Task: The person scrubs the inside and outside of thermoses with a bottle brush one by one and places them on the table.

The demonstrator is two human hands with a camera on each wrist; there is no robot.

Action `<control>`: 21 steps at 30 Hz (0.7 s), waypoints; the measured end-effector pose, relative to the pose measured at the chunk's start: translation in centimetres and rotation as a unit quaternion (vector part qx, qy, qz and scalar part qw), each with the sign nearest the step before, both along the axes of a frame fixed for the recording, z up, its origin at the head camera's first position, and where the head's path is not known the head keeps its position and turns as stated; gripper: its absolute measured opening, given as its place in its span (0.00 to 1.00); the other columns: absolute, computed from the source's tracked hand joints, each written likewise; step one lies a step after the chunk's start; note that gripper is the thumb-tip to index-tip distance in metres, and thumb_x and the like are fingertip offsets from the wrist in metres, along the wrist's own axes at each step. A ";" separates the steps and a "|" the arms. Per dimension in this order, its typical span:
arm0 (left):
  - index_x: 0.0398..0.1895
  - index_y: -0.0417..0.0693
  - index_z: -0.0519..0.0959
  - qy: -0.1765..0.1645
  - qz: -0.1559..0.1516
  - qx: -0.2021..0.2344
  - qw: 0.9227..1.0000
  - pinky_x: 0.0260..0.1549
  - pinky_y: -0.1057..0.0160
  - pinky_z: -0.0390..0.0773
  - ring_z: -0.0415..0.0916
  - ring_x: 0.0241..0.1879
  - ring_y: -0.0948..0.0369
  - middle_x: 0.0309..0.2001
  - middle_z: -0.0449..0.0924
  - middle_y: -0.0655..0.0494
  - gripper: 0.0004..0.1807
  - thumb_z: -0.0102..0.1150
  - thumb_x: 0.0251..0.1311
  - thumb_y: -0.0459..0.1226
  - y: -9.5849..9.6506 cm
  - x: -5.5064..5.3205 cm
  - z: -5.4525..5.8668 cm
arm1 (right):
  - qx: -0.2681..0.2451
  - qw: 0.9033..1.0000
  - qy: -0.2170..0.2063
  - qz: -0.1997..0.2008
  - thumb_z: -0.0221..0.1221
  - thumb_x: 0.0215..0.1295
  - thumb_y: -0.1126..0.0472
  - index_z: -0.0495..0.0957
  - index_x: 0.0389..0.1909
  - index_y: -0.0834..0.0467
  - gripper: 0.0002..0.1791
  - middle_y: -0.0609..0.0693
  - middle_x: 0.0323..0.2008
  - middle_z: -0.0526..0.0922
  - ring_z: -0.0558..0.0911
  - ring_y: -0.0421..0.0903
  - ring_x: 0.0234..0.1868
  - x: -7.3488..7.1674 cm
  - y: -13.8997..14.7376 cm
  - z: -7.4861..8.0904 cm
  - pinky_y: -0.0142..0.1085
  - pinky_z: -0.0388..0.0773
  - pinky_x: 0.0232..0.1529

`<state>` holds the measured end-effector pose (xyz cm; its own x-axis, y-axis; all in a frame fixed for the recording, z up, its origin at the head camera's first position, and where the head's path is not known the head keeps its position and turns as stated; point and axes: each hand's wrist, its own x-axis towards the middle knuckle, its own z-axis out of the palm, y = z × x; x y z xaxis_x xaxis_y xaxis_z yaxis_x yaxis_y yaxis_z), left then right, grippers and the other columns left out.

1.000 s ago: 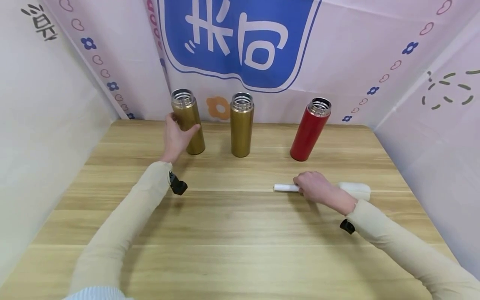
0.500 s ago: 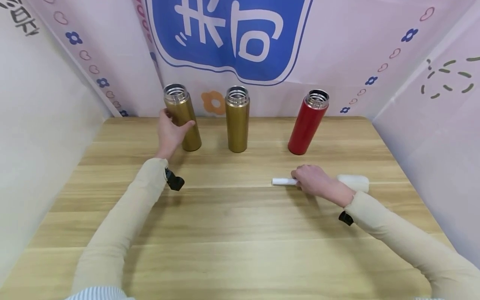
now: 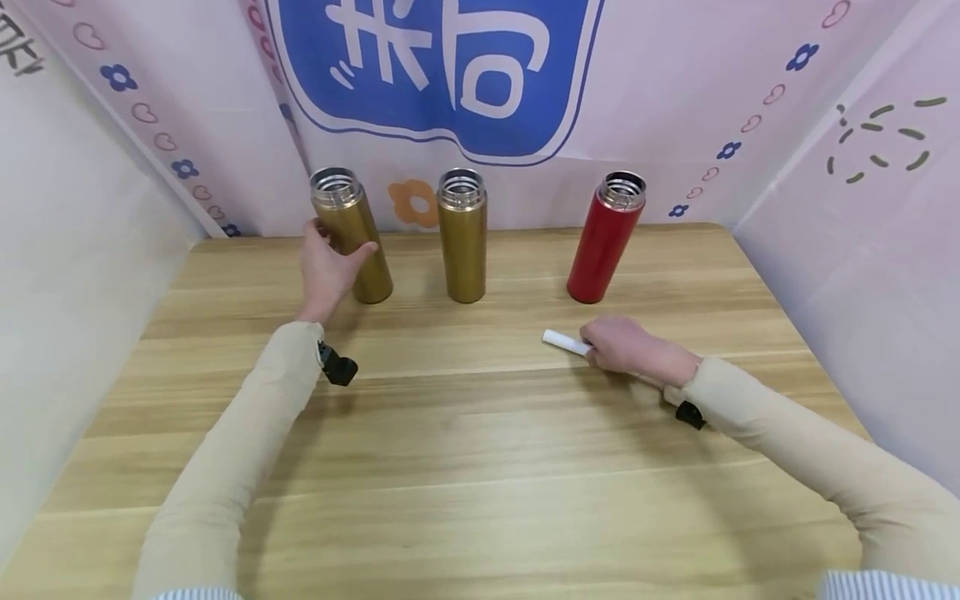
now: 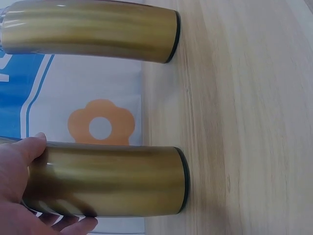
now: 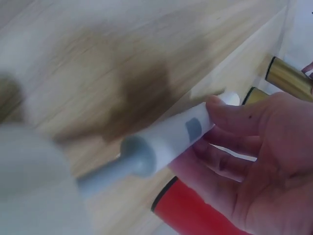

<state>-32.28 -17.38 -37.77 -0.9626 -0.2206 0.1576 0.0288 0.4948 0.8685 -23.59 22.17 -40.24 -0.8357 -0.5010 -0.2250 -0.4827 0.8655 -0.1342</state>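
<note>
My left hand (image 3: 324, 271) wraps round the left gold thermos flask (image 3: 358, 250), thumb on its near right side and fingers behind it. The flask stands upright on the table, lidless, its steel neck showing. In the left wrist view, the fingertips (image 4: 80, 226) curl against this flask. A second gold flask (image 3: 465, 250) stands to its right. My right hand (image 3: 628, 343) grips the white handle (image 3: 564, 342) of a bottle brush. In the right wrist view, a grey shaft (image 5: 110, 174) joins the handle to a blurred white head (image 5: 39, 186); the head view mostly hides that end behind the wrist.
A red flask (image 3: 603, 246), also lidless, stands at the back right, beyond my right hand. The wooden table (image 3: 450, 483) meets a printed cloth backdrop (image 3: 622, 92) behind the flasks. White walls (image 3: 75, 250) flank both sides.
My right hand has turned the brush; its handle now slants up and left, and its white head has swung out of sight behind the wrist. My left hand keeps its hold on the flask.
</note>
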 end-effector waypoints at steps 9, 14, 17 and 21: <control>0.67 0.39 0.54 0.002 0.004 -0.011 1.000 0.65 0.54 0.66 0.63 0.66 0.50 0.66 0.62 0.41 0.43 0.66 0.53 0.44 -0.2 -0.1 0.1 | -0.003 0.999 -0.044 -0.025 0.60 0.53 0.66 0.73 0.23 0.60 0.05 0.50 0.20 0.73 0.70 0.44 0.23 -0.7 0.3 0.6 0.33 0.68 0.24; 0.66 0.38 0.54 0.001 0.005 -0.028 1.000 0.65 0.53 0.66 0.63 0.66 0.49 0.66 0.62 0.40 0.43 0.66 0.53 0.45 -0.3 -0.1 0.3 | 0.011 0.998 -0.063 -0.023 0.59 0.55 0.67 0.74 0.34 0.62 0.06 0.52 0.25 0.76 0.74 0.46 0.27 -1.1 -0.1 0.8 0.36 0.73 0.29; 0.66 0.37 0.54 -0.002 0.000 -0.031 1.000 0.65 0.53 0.65 0.62 0.67 0.48 0.66 0.61 0.39 0.44 0.66 0.53 0.45 -0.3 -0.2 0.2 | 0.019 0.998 -0.061 -0.027 0.58 0.57 0.66 0.73 0.33 0.61 0.04 0.51 0.24 0.75 0.74 0.47 0.27 -1.2 -0.4 0.6 0.36 0.72 0.29; 0.67 0.38 0.53 -0.009 -0.006 -0.030 1.000 0.66 0.53 0.65 0.62 0.67 0.49 0.67 0.60 0.39 0.44 0.66 0.53 0.45 -0.3 -0.2 0.1 | 0.017 0.998 -0.045 -0.038 0.57 0.60 0.63 0.72 0.27 0.59 0.05 0.51 0.22 0.73 0.74 0.47 0.25 -1.2 -0.6 0.3 0.36 0.70 0.25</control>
<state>-32.51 -17.67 -37.66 -0.9677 -0.2004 0.1532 0.0197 0.5453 0.8380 -24.79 21.58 -39.96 -0.8464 -0.4279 -0.3172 -0.4028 0.9038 -0.1443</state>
